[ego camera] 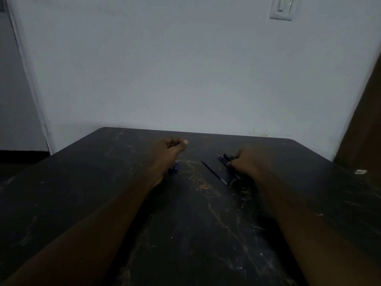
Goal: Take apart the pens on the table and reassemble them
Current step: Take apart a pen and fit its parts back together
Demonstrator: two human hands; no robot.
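On the dark scratched table my left hand is curled into a loose fist with nothing visible in it. A small blue pen part lies just under its wrist. A thin blue ink refill lies loose near the middle. My right hand rests on a small bunch of dark pens, with its fingers closed around them. Most of the bunch is hidden under the hand.
A small white scrap lies near the table's right edge. The far edge of the table meets a pale wall that carries a light switch. A brown door stands at the right.
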